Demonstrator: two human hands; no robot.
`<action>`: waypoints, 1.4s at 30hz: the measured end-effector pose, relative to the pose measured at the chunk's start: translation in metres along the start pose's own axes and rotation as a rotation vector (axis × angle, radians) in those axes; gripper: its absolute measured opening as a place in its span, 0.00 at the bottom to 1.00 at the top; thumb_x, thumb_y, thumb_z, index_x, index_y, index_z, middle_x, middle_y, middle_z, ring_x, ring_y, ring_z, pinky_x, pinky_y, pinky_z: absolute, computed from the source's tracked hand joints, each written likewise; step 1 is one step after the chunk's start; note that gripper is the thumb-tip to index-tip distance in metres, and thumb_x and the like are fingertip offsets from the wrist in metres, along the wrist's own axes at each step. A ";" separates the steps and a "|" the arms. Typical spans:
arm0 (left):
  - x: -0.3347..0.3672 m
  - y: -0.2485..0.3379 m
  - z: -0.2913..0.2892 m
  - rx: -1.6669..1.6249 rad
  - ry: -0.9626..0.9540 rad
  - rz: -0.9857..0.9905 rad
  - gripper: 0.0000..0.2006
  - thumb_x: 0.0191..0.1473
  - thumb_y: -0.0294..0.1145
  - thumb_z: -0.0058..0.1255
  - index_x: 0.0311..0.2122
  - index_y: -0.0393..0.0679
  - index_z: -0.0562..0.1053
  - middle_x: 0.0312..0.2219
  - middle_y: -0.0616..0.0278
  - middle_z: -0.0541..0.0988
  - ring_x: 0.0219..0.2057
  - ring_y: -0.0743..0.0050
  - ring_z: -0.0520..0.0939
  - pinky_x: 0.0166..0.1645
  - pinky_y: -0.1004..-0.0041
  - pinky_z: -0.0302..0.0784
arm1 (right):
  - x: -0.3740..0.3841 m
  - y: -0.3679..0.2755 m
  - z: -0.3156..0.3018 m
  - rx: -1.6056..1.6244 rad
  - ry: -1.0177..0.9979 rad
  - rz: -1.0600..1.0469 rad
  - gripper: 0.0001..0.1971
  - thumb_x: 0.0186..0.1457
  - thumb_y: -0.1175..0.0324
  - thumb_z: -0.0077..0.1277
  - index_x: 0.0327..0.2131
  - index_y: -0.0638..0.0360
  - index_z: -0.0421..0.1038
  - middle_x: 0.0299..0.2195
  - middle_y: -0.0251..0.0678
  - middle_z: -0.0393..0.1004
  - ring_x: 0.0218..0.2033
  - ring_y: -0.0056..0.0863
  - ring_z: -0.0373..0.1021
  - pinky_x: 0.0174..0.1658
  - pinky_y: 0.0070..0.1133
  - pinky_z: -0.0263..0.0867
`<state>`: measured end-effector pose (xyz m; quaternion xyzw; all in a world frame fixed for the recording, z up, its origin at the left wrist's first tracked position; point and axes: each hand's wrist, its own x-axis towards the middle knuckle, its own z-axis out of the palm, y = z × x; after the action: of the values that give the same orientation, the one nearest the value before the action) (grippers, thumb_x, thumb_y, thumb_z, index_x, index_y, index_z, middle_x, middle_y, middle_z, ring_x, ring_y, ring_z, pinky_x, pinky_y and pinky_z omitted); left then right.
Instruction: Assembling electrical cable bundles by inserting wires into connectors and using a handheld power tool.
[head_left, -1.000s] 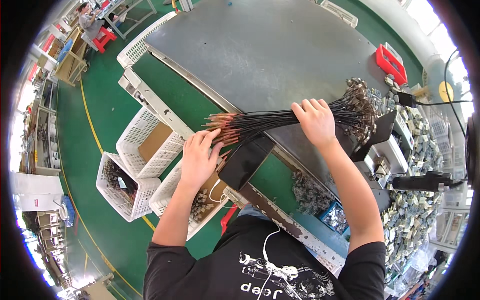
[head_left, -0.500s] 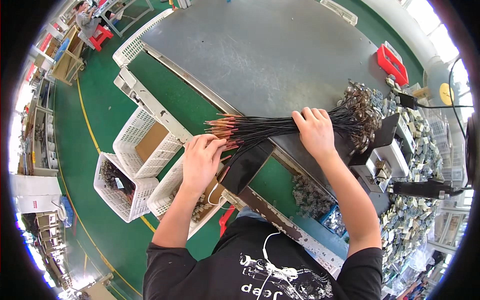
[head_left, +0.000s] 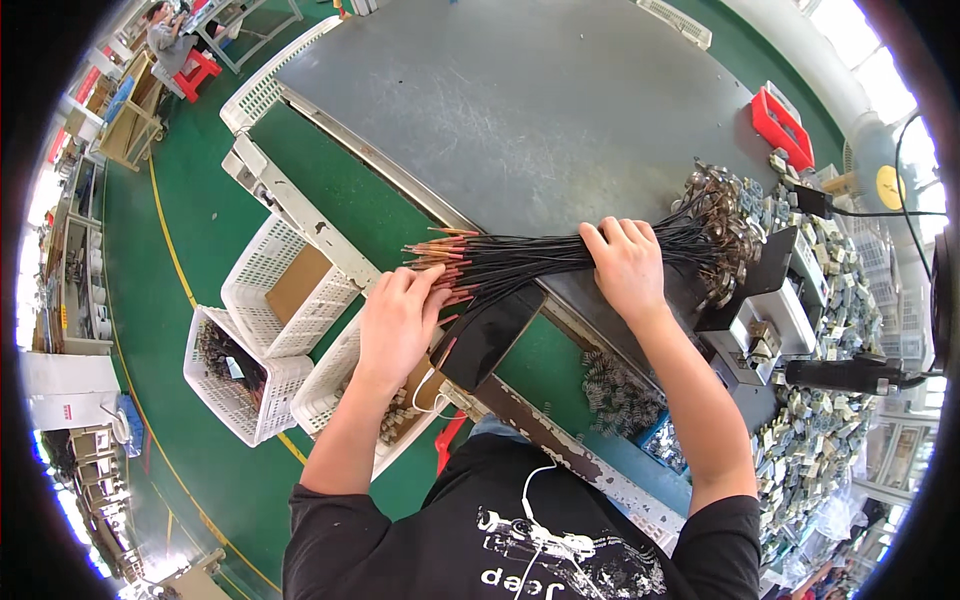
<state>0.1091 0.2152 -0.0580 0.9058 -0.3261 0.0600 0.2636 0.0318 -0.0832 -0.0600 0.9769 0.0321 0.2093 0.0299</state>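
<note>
bright | windows [head_left: 848, 58] blown out, upper right | fisheye-bent edges, black corners

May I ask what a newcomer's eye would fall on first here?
Probably the bundle of black cables across the middle, held by the right hand, with the left hand at its reddish ends. Next, perhaps, the heap of small pale parts along the right and the red tray at upper right.

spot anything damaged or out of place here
The near metal beam looks worn: its white paint is flaked, with dark patches showing. The black wire bundle also looks uneven by the left hand, a few strands sagging below the rest.
</note>
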 end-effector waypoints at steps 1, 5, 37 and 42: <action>0.002 -0.001 -0.002 0.049 0.010 0.040 0.09 0.52 0.31 0.58 0.40 0.45 0.78 0.33 0.62 0.76 0.38 0.59 0.76 0.43 0.63 0.72 | 0.000 0.000 0.000 0.014 0.004 0.002 0.18 0.41 0.78 0.52 0.40 0.53 0.72 0.30 0.32 0.70 0.34 0.32 0.70 0.45 0.29 0.66; -0.005 0.003 0.002 0.027 -0.016 0.063 0.09 0.52 0.30 0.57 0.39 0.44 0.76 0.42 0.60 0.75 0.43 0.55 0.76 0.49 0.59 0.70 | -0.001 -0.003 0.000 0.006 0.018 0.016 0.23 0.41 0.79 0.52 0.46 0.53 0.73 0.31 0.32 0.71 0.35 0.32 0.70 0.45 0.29 0.66; 0.004 0.002 -0.006 0.044 -0.012 0.128 0.10 0.49 0.31 0.61 0.39 0.45 0.80 0.36 0.60 0.79 0.38 0.59 0.78 0.43 0.63 0.74 | -0.004 -0.008 0.000 0.011 0.043 0.020 0.21 0.45 0.75 0.49 0.47 0.53 0.74 0.33 0.30 0.73 0.36 0.29 0.70 0.46 0.28 0.65; -0.012 0.016 -0.008 0.022 -0.020 0.056 0.10 0.51 0.28 0.58 0.41 0.43 0.79 0.37 0.59 0.80 0.39 0.59 0.79 0.45 0.64 0.75 | -0.005 -0.008 -0.001 0.014 0.051 0.021 0.20 0.45 0.75 0.49 0.45 0.53 0.75 0.33 0.30 0.73 0.36 0.29 0.71 0.46 0.28 0.64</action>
<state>0.0905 0.2156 -0.0478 0.8998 -0.3534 0.0619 0.2484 0.0267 -0.0757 -0.0620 0.9717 0.0239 0.2340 0.0201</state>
